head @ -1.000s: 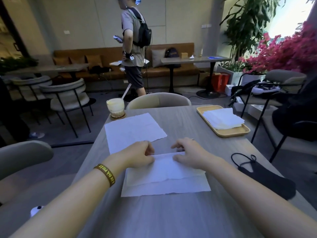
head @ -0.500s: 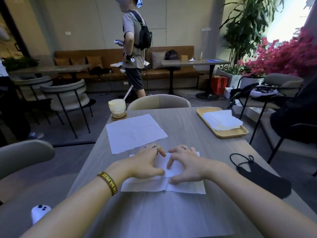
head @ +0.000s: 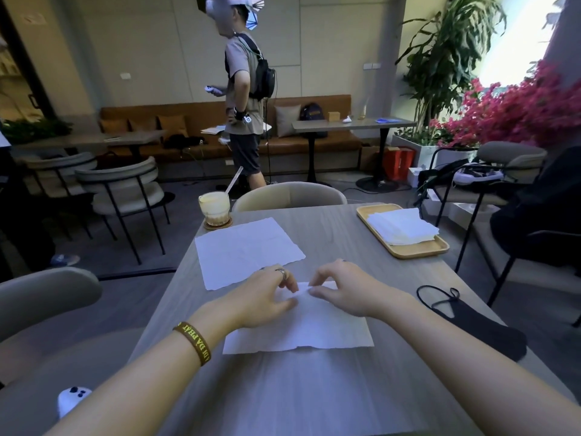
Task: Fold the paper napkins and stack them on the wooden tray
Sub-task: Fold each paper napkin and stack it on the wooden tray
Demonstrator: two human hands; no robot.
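Right now my left hand (head: 267, 297) has its grip pinching the far edge of the napkin (head: 301, 328) between thumb and fingers, a ring on one finger and a brown wristband (head: 193, 341) on the forearm behind it. My right hand (head: 342, 291) does the same just beside it, thumb and forefinger pressed together on that same edge, so the two grips nearly meet at the middle of the sheet. I see the napkin folded over on itself, lying flat on the counter (head: 314, 398) near its front edge, with the lower layer showing as a strip along the near side.

Beyond my left hand an unfolded napkin (head: 245, 250) lies spread flat toward the counter's left edge, its near corner just beside my knuckles. At the far left corner a glass of pale drink (head: 215, 209) with a straw stands on a coaster. At the far right corner sits the wooden tray (head: 418, 250), holding a stack of folded napkins (head: 401, 226). A black face mask (head: 471, 319) lies by the right edge, well apart from my right hand. Past the counter a person (head: 245, 99) with a backpack stands facing left.
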